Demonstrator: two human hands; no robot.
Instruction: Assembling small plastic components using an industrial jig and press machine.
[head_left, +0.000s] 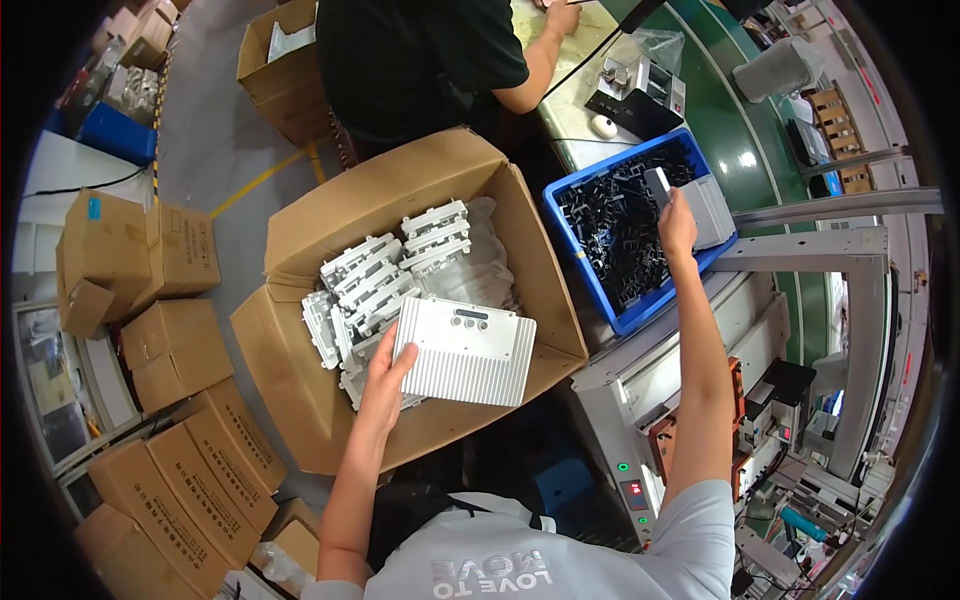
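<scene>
My left hand (pixel 382 372) grips the left edge of a silver-white metal housing (pixel 468 362) with ribbed fins and a few round holes near its far edge. It is held above the near part of a large open cardboard box (pixel 535 240). Several white slotted frame-like parts (pixel 370 275) lie stacked in that box. Over to the right, my right hand (pixel 679 228) is closed on a small grey rectangular piece (pixel 656 186), above a blue crate (pixel 610 312) full of small black parts (pixel 610 225). Beside that hand, a grey ribbed panel (pixel 712 212) rests at the crate's right side.
Ahead, a person in dark clothes (pixel 420 60) works at a table (pixel 580 150) holding a small machine (pixel 640 95). Cardboard cartons (pixel 180 480) stand along the left. At right is a machine with a metal frame (pixel 820 245) and a lit display panel (pixel 634 490).
</scene>
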